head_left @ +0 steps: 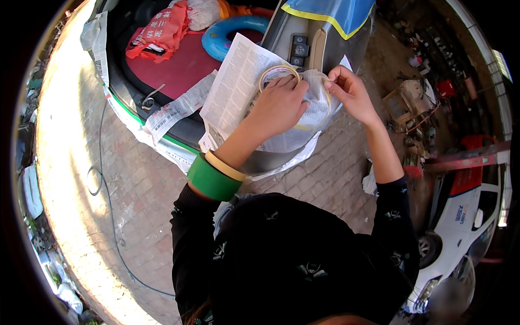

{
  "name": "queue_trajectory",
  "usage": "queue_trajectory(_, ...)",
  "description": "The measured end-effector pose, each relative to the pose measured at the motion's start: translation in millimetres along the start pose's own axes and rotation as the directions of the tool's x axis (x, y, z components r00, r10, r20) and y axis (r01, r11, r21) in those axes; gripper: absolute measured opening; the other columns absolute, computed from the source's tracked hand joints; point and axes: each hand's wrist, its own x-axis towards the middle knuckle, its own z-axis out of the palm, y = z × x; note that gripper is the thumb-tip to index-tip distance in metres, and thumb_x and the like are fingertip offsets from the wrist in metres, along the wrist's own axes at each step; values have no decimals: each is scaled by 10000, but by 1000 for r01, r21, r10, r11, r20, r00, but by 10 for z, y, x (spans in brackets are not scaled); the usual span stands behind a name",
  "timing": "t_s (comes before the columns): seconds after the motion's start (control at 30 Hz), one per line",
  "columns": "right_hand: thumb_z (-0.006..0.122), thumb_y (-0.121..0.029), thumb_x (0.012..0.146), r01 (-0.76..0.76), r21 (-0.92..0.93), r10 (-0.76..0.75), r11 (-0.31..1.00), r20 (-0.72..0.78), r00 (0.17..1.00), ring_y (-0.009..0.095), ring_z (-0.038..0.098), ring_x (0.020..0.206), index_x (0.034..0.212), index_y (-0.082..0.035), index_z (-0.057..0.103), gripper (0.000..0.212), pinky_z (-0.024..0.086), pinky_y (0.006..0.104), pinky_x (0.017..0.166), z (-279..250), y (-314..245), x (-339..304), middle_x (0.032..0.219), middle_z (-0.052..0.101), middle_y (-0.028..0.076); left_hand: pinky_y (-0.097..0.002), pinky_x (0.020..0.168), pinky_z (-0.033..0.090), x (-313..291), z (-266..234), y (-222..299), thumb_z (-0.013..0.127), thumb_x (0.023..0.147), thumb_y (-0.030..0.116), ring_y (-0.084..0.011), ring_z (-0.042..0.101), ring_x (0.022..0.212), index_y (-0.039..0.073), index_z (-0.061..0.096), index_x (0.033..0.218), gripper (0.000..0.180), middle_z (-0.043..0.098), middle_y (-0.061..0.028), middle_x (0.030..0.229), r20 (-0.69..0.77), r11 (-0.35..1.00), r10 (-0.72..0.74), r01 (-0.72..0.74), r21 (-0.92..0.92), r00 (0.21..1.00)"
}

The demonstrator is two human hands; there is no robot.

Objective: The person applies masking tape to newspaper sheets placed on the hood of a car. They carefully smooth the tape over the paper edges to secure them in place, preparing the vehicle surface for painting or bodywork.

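My left hand (279, 105) lies over the newspaper, its fingers curled at a narrow ring of masking tape (264, 76). Around that wrist sit a wide green tape roll (211, 179) and a slimmer beige tape roll (225, 166). At the right edge of the paper, the thumb and fingers of my right hand (352, 95) pinch a thin yellowish strip of masking tape (326, 96). The sheet of newspaper (238, 70) covers the rear corner of a car beside its open trunk; part of it is hidden under my left hand.
Inside the trunk lie a red bag (162, 30) and a blue inflatable ring (216, 40). More newspaper (179, 111) lines the trunk's edge. A blue sheet with yellow border (330, 13) covers the car's side. A dark hose (111, 216) crosses the brick floor; a white car (460, 216) stands right.
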Motion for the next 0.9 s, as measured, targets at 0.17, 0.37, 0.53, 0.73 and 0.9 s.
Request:
queue_trajectory(0.17,677,-67,993,15,-102,-27,995,-113,993,16,482,824,990,-56,544,134,421,191,727,-9,21,-13,912,523,-61,-481,1023,449,19,-17,16,675,926,231,-390,614,1142,24,577,1171,336,674,-210,1135,29,1000,1,-1,26,1000)
queue_trajectory(0.37,682,-58,984,16,-42,-22,999,-126,992,24,509,835,1011,-47,559,127,438,195,733,-30,102,-8,928,555,-52,-483,1013,452,86,-103,56,684,919,259,-379,620,1131,17,593,1148,345,685,-206,1105,117,999,-39,36,30,992)
queue_trajectory(0.53,682,-57,980,43,-72,-55,996,-175,983,34,530,839,1008,-41,562,125,452,204,745,5,118,-23,916,570,-47,-488,1021,448,65,-41,45,683,918,282,-379,617,1143,24,603,1156,361,686,-205,1119,57,997,-19,15,71,998)
queue_trajectory(0.73,711,-77,954,65,-284,-130,956,-216,968,54,541,811,989,-38,565,154,465,226,731,33,107,-11,870,570,-23,-474,1072,424,2,14,60,655,942,289,-369,591,1219,22,600,1195,372,669,-212,1209,38,995,-24,20,99,999)
queue_trajectory(0.9,757,-121,920,72,-425,-193,902,-248,949,97,550,746,918,-28,574,206,474,260,678,62,-9,36,818,590,18,-472,1066,428,4,-2,79,646,946,291,-357,589,1220,28,601,1192,363,672,-200,1199,36,994,-31,28,103,999)
